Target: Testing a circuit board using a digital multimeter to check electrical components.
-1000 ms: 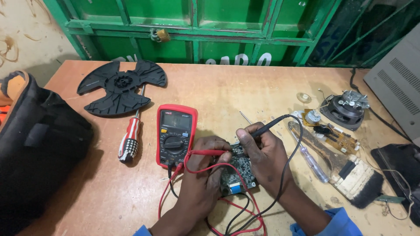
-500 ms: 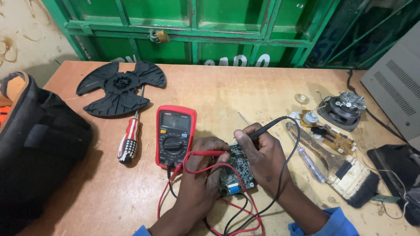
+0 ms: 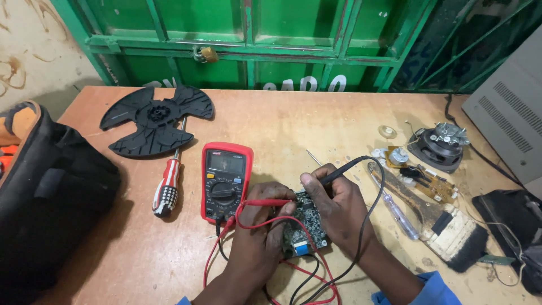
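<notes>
Nearest the camera, red and black test leads (image 3: 307, 277) loop across the wooden table (image 3: 282, 124) between two blue sleeves. Just beyond, both hands crowd over a small dark circuit board (image 3: 305, 226) with a blue connector at its near edge; it lies flat on the table, right of centre, near the front.

The left hand (image 3: 259, 234) curls over the board's left side, fingers pinched tight on the red probe (image 3: 265, 202), which lies almost level, pointing right toward the board's far edge. The right hand (image 3: 339, 206) grips the black probe (image 3: 339, 171) like a pen, fingers closed around it, tip angled down-left onto the board's far edge.

Touching the left hand's far side sits a red multimeter (image 3: 227, 181), face up, its leads plugged in at the near end. Left of it lies a red-and-white-handled screwdriver (image 3: 167, 183), shaft pointing away. Far left, a black bag (image 3: 51, 209) fills the table edge.

To the right, a paintbrush (image 3: 446, 226) lies diagonally, with a slim clear-handled tool (image 3: 398, 212) beside it and a yellowish circuit board (image 3: 426, 181) behind.

Farther back, a black fan blade (image 3: 155, 118) rests left, a small motor (image 3: 443, 147) right. Behind stands a green metal door (image 3: 254, 34) with a padlock (image 3: 208, 55).
</notes>
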